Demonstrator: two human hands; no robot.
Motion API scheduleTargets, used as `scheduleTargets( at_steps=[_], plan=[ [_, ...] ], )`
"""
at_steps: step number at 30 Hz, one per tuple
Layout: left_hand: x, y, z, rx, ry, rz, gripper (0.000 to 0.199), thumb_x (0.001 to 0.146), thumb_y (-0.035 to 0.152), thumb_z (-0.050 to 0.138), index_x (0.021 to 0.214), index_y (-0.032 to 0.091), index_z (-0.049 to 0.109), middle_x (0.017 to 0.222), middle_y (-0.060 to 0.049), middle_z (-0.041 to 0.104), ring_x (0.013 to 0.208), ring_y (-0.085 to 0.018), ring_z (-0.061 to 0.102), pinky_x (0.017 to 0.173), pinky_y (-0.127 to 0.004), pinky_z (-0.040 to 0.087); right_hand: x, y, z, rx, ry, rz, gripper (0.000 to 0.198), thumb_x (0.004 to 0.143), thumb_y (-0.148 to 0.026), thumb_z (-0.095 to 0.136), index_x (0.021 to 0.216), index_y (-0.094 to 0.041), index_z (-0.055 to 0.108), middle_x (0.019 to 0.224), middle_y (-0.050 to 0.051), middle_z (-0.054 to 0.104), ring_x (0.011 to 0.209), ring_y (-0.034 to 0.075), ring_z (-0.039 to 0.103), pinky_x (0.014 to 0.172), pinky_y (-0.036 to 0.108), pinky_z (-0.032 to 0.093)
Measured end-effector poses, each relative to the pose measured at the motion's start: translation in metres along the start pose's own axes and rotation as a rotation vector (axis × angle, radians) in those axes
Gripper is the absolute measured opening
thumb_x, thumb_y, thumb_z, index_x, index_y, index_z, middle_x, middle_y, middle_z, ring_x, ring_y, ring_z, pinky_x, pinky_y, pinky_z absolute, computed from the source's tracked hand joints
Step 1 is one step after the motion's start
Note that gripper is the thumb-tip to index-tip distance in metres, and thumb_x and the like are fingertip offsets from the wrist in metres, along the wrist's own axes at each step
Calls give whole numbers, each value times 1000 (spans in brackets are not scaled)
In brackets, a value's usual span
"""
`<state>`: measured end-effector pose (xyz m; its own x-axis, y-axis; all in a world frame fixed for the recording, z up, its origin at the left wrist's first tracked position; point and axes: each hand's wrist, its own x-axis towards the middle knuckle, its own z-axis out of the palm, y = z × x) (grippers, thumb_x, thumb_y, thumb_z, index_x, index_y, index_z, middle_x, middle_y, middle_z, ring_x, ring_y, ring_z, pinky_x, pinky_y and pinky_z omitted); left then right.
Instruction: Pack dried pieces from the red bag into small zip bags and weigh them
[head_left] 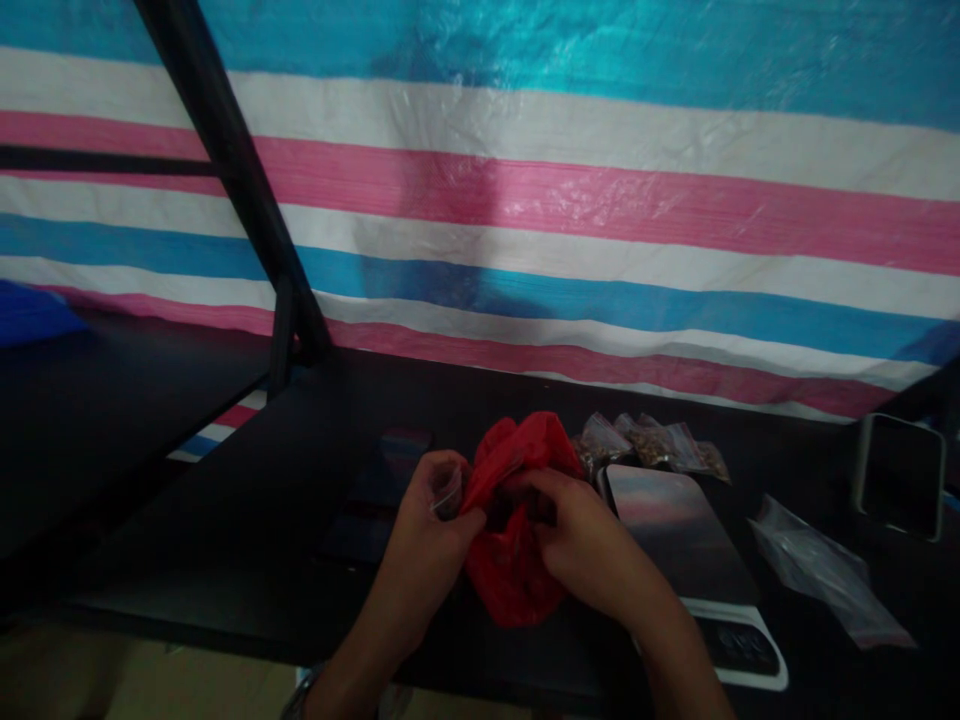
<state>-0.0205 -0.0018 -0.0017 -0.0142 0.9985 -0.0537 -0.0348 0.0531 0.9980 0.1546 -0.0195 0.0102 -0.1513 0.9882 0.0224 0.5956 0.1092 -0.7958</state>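
A crumpled red plastic bag point(517, 575) rests on the black table, its mouth gathered between my two hands. My left hand point(439, 520) is closed on the bag's left edge, and a small clear plastic bag point(447, 488) shows between its thumb and fingers. My right hand point(577, 530) grips the opposite side of the red bag, its fingers curled at the opening. What the red bag holds is hidden. Just right of it lies a kitchen scale point(675, 530) with a metal plate and white base. Several small zip bags of brown bits point(652, 445) lie behind the scale.
Flat clear zip bags point(829, 570) lie right of the scale. A phone point(900, 475) leans at the far right. Dark flat objects point(367, 510) lie left of my hands. A black metal post point(232, 160) rises at the left, before a striped tarp point(600, 200).
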Motion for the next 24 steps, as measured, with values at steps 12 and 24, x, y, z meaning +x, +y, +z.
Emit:
scheduleTargets(
  at_steps=[12, 24],
  plan=[
    [5, -8, 0, 134, 37, 254, 22, 79, 29, 70, 97, 23, 59, 91, 1, 61, 86, -18, 62, 80, -31, 53, 2, 4, -8, 343, 18, -45, 56, 76, 1, 53, 120, -22, 78, 118, 5, 81, 107, 20, 76, 101, 36, 58],
    [1, -13, 4, 116, -67, 191, 29, 80, 25, 71, 109, 23, 67, 106, -6, 73, 96, -24, 70, 86, -37, 55, -4, -38, -3, 257, 152, -117, 32, 85, -9, 67, 111, -27, 73, 112, 3, 75, 104, 20, 73, 97, 36, 59]
  ],
)
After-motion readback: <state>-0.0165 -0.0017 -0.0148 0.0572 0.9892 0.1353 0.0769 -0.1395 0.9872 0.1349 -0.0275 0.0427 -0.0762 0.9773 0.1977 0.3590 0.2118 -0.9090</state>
